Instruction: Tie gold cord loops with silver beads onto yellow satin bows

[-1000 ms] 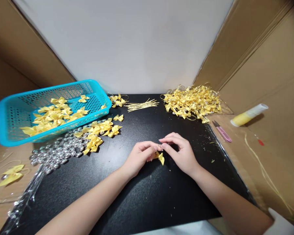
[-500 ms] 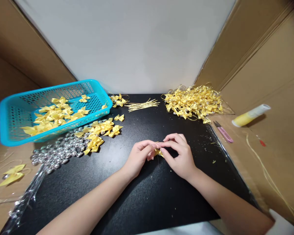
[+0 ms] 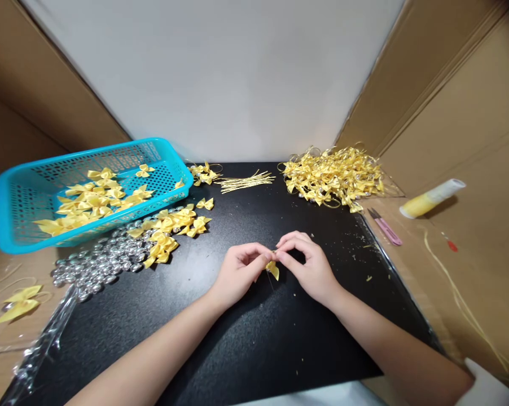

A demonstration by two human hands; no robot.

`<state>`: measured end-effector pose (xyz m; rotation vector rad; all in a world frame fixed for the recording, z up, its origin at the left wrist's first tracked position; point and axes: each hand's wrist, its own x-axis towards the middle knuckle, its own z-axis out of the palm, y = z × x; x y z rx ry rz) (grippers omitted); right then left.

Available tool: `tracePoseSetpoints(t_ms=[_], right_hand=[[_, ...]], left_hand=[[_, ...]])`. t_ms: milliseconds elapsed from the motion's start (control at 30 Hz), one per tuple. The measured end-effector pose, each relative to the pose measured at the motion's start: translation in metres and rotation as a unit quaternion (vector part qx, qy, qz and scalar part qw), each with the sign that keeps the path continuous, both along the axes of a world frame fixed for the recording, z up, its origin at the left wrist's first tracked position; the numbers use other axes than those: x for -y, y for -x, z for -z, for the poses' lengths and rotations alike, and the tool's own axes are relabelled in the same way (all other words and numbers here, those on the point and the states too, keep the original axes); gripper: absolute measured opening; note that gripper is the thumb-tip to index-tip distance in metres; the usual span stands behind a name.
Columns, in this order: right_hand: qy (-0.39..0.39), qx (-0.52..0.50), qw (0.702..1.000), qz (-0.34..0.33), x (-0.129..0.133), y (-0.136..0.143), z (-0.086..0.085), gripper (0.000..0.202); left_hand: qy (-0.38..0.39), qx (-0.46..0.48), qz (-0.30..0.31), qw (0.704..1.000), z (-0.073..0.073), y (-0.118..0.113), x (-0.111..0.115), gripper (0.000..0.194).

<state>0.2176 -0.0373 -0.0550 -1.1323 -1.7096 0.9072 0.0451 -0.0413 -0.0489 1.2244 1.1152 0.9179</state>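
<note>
Near the middle of the black table (image 3: pixel 220 349), my left hand (image 3: pixel 242 272) and my right hand (image 3: pixel 307 264) meet fingertip to fingertip. Both are closed in a pinch on a thin gold cord, of which only a short bit shows between the fingers. Just below the fingertips hangs a small yellow bow (image 3: pixel 273 269), partly hidden by my left fingers. A fine thread trails beneath it.
At left, a blue basket (image 3: pixel 89 228) holds yellow bows, with silver beads (image 3: pixel 106 262) and more bows beside it. Behind my hands lie cut gold cords (image 3: pixel 246 181). Finished-looking bows (image 3: pixel 333 175) are heaped back right, near pink snips (image 3: pixel 385 227) and a tube (image 3: pixel 432 198).
My fingertips have shifted slightly and a bit of cord now shows between them. The bow hangs at a different angle, with one yellow tail pointing down.
</note>
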Motion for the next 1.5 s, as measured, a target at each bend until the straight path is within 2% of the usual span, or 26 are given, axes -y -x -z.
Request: tracePoseSetpoints(t_ms=[133,267,333,400,533,600,667,767,833,933,1067,1133,1233,1333,1400,1500], right_hand=[[0.084,-0.084,0.992,-0.037,-0.004,-0.006,-0.003,0.017],[0.193,-0.182,0.959,-0.098,-0.008,-0.011,-0.01,0.026],[0.216,-0.193,0.952,-0.102,-0.01,-0.013,-0.012,0.028],[0.223,-0.16,0.958,-0.085,-0.011,-0.013,-0.012,0.028],[0.17,-0.021,0.984,-0.044,-0.009,-0.01,-0.007,0.021],[0.125,0.04,0.99,-0.053,-0.007,-0.007,-0.006,0.018],[0.058,0.094,0.991,-0.08,-0.004,-0.007,-0.007,0.017],[-0.048,0.138,0.981,-0.13,0.0,-0.009,-0.011,0.013],[-0.085,0.14,0.974,-0.159,0.0,-0.012,-0.014,0.01],[-0.119,0.135,0.97,-0.164,-0.001,-0.015,-0.017,0.008],[-0.163,0.163,0.967,-0.105,-0.004,-0.016,-0.018,0.009],[-0.179,0.183,0.964,-0.069,-0.005,-0.016,-0.017,0.011],[-0.187,0.199,0.962,-0.032,-0.004,-0.014,-0.014,0.011],[-0.181,0.193,0.964,-0.012,-0.004,-0.013,-0.012,0.008],[-0.159,0.178,0.971,-0.008,-0.004,-0.012,-0.011,0.009],[-0.106,0.152,0.983,-0.012,-0.005,-0.011,-0.012,0.011]], left_hand=[[0.009,0.007,0.003,1.0,-0.001,0.001,-0.003,0.022],[0.047,0.036,-0.001,0.998,-0.001,0.002,-0.007,0.016],[0.084,0.077,-0.005,0.993,0.001,0.003,-0.009,0.015],[0.125,0.134,-0.006,0.983,0.004,0.004,-0.012,0.014],[0.175,0.199,-0.007,0.964,0.006,0.006,-0.016,0.018],[0.174,0.199,-0.032,0.964,0.005,0.006,-0.016,0.023],[0.156,0.169,-0.053,0.972,0.005,0.005,-0.014,0.029],[0.094,0.073,-0.055,0.991,0.006,0.002,-0.01,0.03],[0.045,0.024,-0.032,0.998,0.007,0.002,-0.007,0.026],[-0.006,-0.024,0.041,0.999,0.009,0.002,-0.004,0.023],[-0.079,-0.109,0.109,0.985,0.008,0.001,0.0,0.024],[-0.085,-0.125,0.128,0.98,0.007,0.0,0.002,0.024],[-0.04,-0.087,0.13,0.987,0.007,0.0,0.003,0.024],[0.016,0.005,0.115,0.993,0.009,0.0,0.001,0.024],[0.043,0.063,0.113,0.991,0.01,0.0,-0.001,0.023],[0.082,0.103,0.117,0.984,0.01,0.001,-0.003,0.023]])
